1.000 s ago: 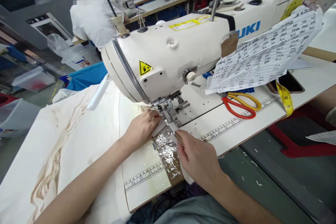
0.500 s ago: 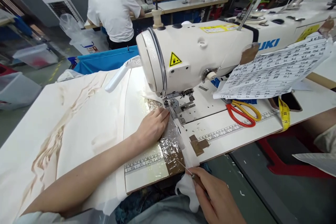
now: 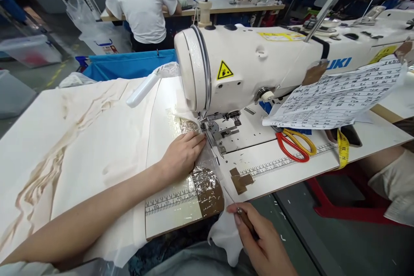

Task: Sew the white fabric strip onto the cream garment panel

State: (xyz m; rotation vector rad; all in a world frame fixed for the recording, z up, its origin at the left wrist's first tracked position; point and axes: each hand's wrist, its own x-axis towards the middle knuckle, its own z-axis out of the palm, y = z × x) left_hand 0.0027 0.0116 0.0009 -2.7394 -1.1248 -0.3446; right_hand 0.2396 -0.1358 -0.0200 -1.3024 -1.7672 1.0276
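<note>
My left hand (image 3: 183,154) rests beside the sewing machine's presser foot (image 3: 203,124), fingers together and bent down on the edge of thin white fabric (image 3: 216,171). What lies under its fingertips is mostly hidden. At the table's front edge, my right hand (image 3: 263,237) is closed around the wooden handle of an awl (image 3: 239,210). The awl's thin metal spike points up and left, against or just over the white fabric. A loose end of that fabric hangs off the edge, left of my right hand. The white sewing machine (image 3: 233,69) stands over the work.
Cream fabric (image 3: 97,138) covers the table's left side. Scissors with red and yellow handles (image 3: 293,145), a tape measure (image 3: 343,148) and a written sheet (image 3: 336,95) lie at right. Behind the table are a blue cloth bin (image 3: 129,65) and a seated person (image 3: 136,6).
The camera view has turned slightly. My left hand stays by the presser foot, and my right hand keeps the awl, its spike now a little more upright. The hanging fabric end has shifted.
</note>
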